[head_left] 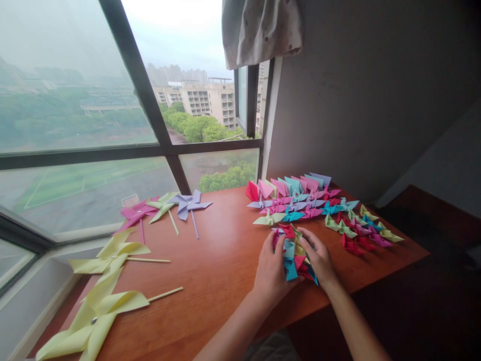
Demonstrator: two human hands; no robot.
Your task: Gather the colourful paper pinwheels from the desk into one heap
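Both hands cup a multicoloured stack of folded papers.

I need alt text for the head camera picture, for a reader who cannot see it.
Two hands, left hand and right hand, gather a small pile of folded paper pieces on a wooden table by a window. More folded pieces lie behind; finished pinwheels on sticks lie left.

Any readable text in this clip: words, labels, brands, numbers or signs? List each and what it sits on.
None can be read.
The folded paper pieces, the stack between the left hand and the right hand, and the pinwheels are plain coloured paper with no print.
The buildings beyond the window are too distant and hazy to show any sign.
The hanging cloth bears small dark spots, not letters.
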